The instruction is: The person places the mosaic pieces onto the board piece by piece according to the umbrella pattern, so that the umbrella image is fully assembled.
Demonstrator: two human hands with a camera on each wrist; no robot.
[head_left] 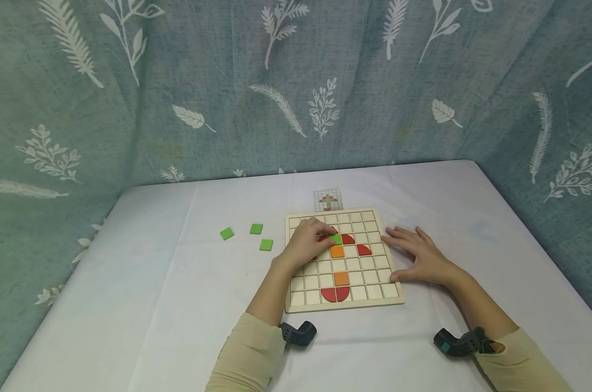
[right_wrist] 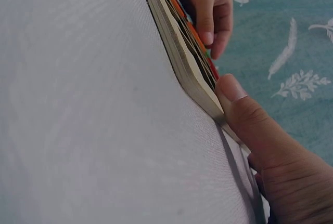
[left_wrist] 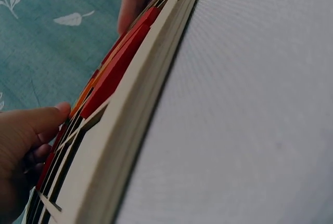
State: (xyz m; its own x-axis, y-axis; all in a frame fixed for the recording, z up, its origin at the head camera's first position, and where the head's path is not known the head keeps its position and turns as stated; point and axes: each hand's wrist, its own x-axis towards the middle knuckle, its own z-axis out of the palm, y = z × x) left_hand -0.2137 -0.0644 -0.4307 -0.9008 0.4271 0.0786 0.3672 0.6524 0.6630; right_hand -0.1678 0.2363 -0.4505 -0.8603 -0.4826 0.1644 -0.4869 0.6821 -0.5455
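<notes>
A wooden grid board (head_left: 345,309) lies on the white cloth, with red quarter-round tiles (head_left: 342,294) and two orange square tiles (head_left: 341,279) in its cells. Over the board's upper left part reaches my left hand (head_left: 305,242), its thumb and fingertips at a green square tile (head_left: 335,239) near the upper middle. The palm hides some cells and part of the red pieces there. Spread along the board's right edge, my right hand (head_left: 423,256) touches the rim; in the right wrist view its thumb (right_wrist: 237,91) lies against the board's side.
Several loose green square tiles (head_left: 266,245) lie left of the board. A small pattern card (head_left: 327,200) with a gridded picture sits just beyond its far edge. A leaf-print curtain (head_left: 296,109) hangs behind the table.
</notes>
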